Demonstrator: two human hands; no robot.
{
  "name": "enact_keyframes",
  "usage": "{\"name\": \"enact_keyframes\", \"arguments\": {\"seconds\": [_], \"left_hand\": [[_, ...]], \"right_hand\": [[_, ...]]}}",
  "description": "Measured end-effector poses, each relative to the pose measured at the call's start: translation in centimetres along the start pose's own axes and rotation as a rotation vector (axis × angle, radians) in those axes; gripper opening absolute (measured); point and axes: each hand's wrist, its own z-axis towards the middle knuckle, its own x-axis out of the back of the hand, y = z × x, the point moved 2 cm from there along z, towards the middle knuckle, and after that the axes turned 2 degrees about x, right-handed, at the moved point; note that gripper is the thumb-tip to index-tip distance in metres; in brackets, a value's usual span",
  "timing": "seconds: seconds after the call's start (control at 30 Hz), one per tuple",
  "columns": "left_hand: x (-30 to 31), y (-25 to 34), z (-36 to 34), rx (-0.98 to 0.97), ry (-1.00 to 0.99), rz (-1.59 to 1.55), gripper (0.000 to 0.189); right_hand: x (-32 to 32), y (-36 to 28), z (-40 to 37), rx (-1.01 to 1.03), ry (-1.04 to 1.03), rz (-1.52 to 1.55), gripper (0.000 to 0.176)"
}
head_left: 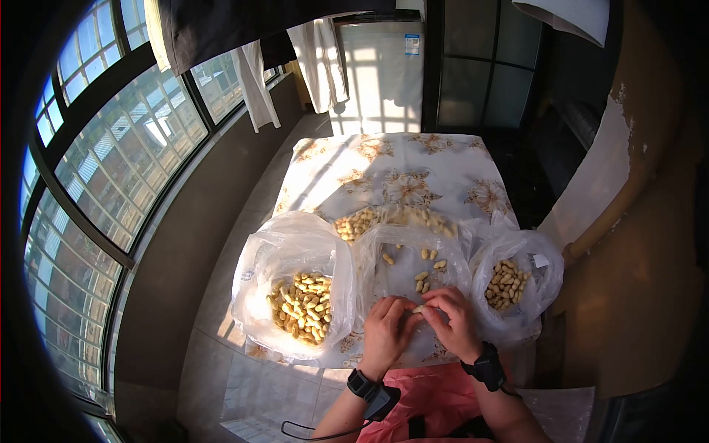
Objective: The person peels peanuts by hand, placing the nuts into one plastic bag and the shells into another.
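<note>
Between the fingertips of my left hand (389, 325) and my right hand (452, 321) is a peanut (419, 309), pinched from both sides. Both hands are held close together over the near part of a flattened clear plastic bag (391, 277). Several loose peanuts (422, 282) lie on that bag just beyond my fingers. To the left stands an open plastic bag (255, 258) with a large heap of peanuts (303, 306) in it. A smaller open bag (543, 284) of peanuts (507, 284) stands right of my right hand. My palms are turned down and partly hidden.
A floral cloth (402, 188) covers the table under the bags. Behind the middle bag lie more peanuts (357, 224) in clear plastic. Barred windows (133, 140) run along the left, a white fridge (380, 77) stands at the back, and black bands circle both wrists.
</note>
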Motion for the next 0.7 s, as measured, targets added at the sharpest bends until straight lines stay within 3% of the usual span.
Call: {"name": "enact_keyframes", "arguments": {"seconds": [0.7], "left_hand": [[-0.02, -0.01, 0.02, -0.008, -0.003, 0.007, 0.025]], "right_hand": [[0.13, -0.6, 0.31, 0.03, -0.005, -0.008, 0.01]]}}
